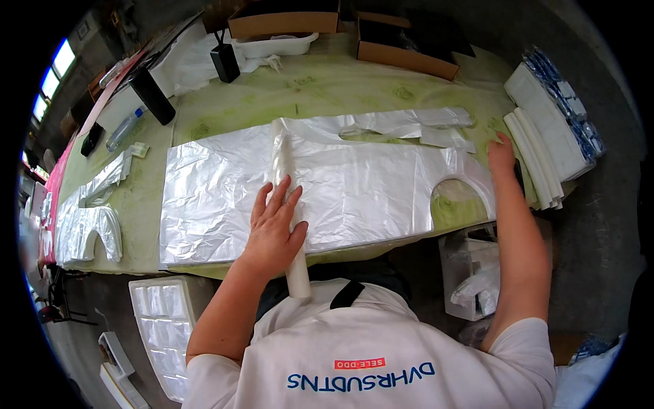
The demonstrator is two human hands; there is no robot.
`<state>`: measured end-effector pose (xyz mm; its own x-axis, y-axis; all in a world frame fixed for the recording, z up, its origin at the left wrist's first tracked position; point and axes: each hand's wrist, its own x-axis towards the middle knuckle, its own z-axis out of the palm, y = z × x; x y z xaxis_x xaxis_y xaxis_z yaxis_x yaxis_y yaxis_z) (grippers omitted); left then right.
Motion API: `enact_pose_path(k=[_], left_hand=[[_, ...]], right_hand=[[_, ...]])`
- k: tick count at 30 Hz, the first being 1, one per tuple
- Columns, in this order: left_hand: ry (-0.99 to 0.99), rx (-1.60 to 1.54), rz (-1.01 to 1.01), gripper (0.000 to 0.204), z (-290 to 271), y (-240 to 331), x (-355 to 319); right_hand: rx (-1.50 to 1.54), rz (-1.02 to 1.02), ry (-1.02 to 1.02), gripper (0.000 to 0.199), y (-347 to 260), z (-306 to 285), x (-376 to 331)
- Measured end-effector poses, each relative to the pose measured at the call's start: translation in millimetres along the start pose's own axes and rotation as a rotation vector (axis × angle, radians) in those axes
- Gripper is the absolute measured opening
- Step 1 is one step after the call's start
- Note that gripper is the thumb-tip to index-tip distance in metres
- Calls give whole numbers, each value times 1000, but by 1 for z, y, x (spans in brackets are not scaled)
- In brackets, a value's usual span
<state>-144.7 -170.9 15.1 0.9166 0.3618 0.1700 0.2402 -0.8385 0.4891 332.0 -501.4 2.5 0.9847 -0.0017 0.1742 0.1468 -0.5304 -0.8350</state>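
Flat across the table lies a stack of thin, shiny white plastic sheets point(368, 191) shaped like aprons, with a rounded cut-out and strap-like strips at the right end. A long whitish roll point(281, 153) crosses the sheets, its near end reaching past the table edge towards my shirt. My left hand point(276, 225) rests on this roll with its fingers spread. Beyond the sheets' right end is my right hand point(502, 153), near several white rolls point(535, 157). Its fingers are partly bent and apart, with nothing visible in them. A dark object point(519, 178) beside that wrist is mostly hidden.
Folded plastic aprons point(92, 228) lie at the left. A black cylinder point(152, 97), a bottle point(125, 129) and a black box-shaped object point(224, 61) stand or lie farther back. Cardboard boxes point(409, 60) line the far edge. Blue packets sit on a white block point(545, 119) at right.
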Motion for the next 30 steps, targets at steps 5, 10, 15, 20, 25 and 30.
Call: enact_pose_path(k=[5, 10, 15, 20, 25, 30], left_hand=[[-13, -23, -153, 64, -15, 21, 3], [-41, -66, -207, 62, -12, 21, 12], [-13, -199, -232, 61, -5, 17, 14], [225, -165, -161, 48, 4, -10, 1], [633, -566, 106, 35, -18, -17, -4], [31, -266, 325, 36, -51, -6, 23]], right_hand=[[-88, -623, -391, 52, -41, 69, -136], [-335, -873, -494, 51, -112, 123, -226], [-498, -729, -578, 64, -135, 169, -220], [235, -948, -699, 66, -166, 178, -275], [205, -1088, -881, 50, -189, 179, -352], [496, -990, -898, 30, -196, 190, -369]])
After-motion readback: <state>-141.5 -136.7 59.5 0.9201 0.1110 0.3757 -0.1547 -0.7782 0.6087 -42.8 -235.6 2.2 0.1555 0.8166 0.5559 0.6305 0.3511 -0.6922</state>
